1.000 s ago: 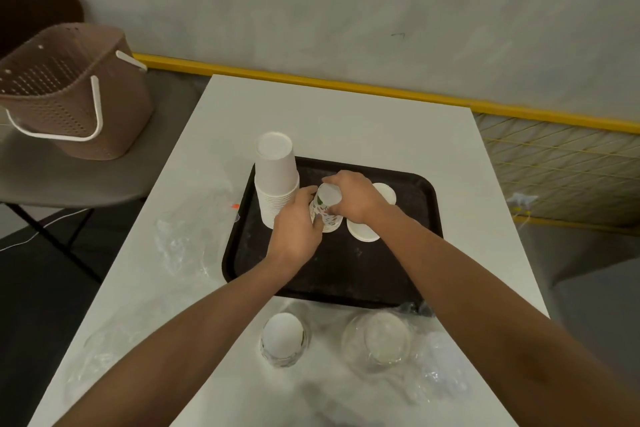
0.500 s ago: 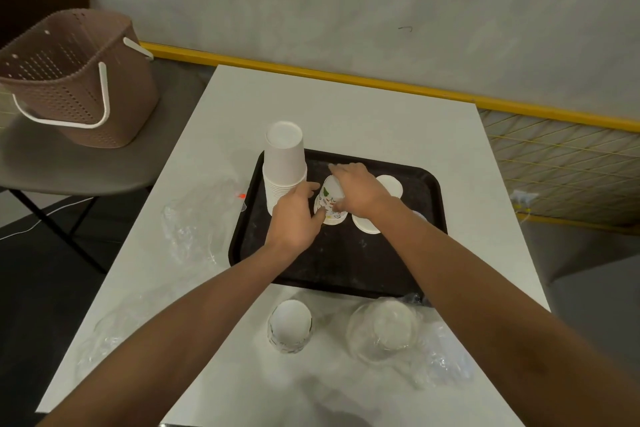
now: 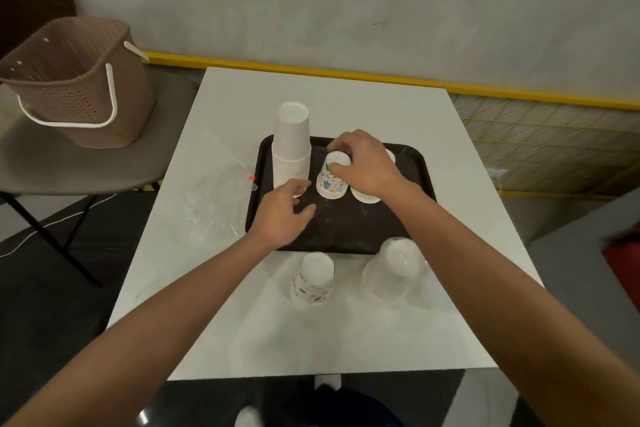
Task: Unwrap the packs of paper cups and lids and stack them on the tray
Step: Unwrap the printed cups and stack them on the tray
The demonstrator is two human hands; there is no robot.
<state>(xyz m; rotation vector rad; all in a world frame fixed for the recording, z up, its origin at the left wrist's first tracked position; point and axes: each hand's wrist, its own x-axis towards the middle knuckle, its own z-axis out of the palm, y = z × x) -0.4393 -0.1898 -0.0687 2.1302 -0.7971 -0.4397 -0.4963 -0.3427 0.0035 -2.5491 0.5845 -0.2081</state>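
Two bare hands of ours are over the black plastic tray. Our right hand grasps the top of a short upside-down stack of paper cups printed with coloured figures, fingers curled round its upper end. The stack stands on the tray directly under that grip. Just right of the grip, partly under our wrist, lies a low pile of round white lids. Left of the grip rises a tall upside-down stack of plain white paper cups, also on the tray.

Our left hand is released, fingers loose and holding nothing, below and left of the grip near the white stack's base; whether it touches we cannot tell.

Nearer us than the grip, off the tray on the white table, stand a plastic-wrapped pack of printed cups and a clear-wrapped pack of lids. Crumpled clear wrap lies farther left.
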